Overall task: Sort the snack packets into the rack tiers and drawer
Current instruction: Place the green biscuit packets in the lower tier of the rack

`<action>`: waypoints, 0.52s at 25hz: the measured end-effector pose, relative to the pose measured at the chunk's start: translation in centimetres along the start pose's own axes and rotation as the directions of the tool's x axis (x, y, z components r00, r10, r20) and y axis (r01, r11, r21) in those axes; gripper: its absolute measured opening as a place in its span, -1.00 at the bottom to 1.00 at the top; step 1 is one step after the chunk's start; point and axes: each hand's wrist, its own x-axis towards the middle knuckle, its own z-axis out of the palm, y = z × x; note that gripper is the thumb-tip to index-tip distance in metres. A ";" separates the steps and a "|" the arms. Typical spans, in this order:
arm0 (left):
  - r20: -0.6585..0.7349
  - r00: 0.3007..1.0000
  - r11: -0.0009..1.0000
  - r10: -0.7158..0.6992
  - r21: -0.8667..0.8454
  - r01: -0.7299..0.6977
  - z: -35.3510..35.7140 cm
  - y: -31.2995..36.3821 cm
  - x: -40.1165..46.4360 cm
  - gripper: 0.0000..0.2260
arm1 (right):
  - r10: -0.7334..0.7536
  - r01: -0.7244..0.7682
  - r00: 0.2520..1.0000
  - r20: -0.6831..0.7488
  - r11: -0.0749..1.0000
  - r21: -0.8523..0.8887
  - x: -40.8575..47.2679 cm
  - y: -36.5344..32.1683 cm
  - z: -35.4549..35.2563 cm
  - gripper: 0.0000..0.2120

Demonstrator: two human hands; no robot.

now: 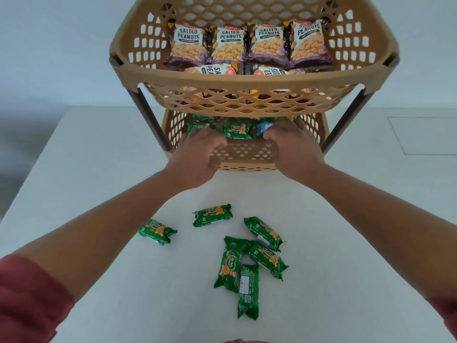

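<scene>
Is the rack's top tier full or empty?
Largely filled: the top tier holds salted peanut packets, four standing along the back and more lying in front.

The tan plastic lattice-walled rack (247, 78) has dark brown upright posts (150, 120). Its upper tier holds white salted-peanut packets (188, 44) with dark lettering, a pale golden nut picture and purple lower bands. The small green biscuit packets (212, 215) carry orange and yellow print. One blue-and-white packet (264, 128) lies in the lower tier. The table surface (99, 157) is plain white. The sleeves (29, 298) are dull red.
</scene>
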 end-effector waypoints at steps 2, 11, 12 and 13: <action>0.010 0.999 0.999 -0.031 -0.021 0.031 0.5 0.4 -3.8 -0.77 | -0.011 0.011 1.000 -0.002 0.999 0.035 -2.5 -1.1 -0.6 -0.78; 0.241 0.933 0.955 -0.267 -0.066 0.291 7.4 1.1 -14.4 -0.49 | 0.207 -0.291 0.831 0.517 0.953 0.085 -12.7 -3.0 3.1 -0.61; 0.268 0.924 0.955 -0.274 -0.042 0.295 7.8 1.2 -14.8 -0.49 | 0.230 -0.334 0.800 0.554 0.938 0.094 -13.4 -3.0 3.6 -0.57; 0.276 0.919 0.953 -0.283 -0.027 0.301 8.2 1.3 -15.0 -0.50 | 0.248 -0.376 0.785 0.567 0.919 0.118 -13.9 -3.1 3.9 -0.55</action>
